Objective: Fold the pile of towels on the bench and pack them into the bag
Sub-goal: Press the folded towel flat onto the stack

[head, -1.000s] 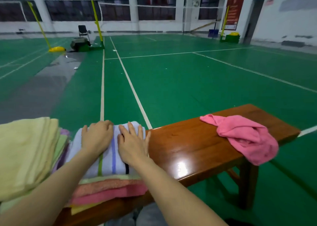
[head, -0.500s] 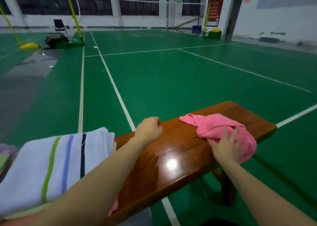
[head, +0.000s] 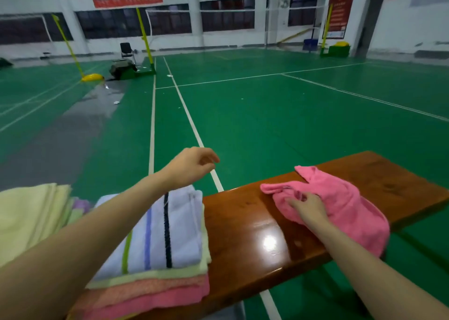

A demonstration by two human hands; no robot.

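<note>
**Right hand grips the pink towel (head: 347, 198) at the desk (head: 243, 220) edge**

Head view: the right hand (head: 308, 209) curls its fingers into the crumpled pink towel, which droops over the desk's near edge. The left hand (head: 192, 166) hovers loosely curled, holding nothing, above the folded stack (head: 170, 237). Bare wood separates stack and towel.

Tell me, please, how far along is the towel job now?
Done: a folded stack, striped towel on top, sits on the bench. In hand: the right hand grips the crumpled pink towel; the left hand hovers empty. Left: fold that one and pack everything; no bag is in view.
</note>
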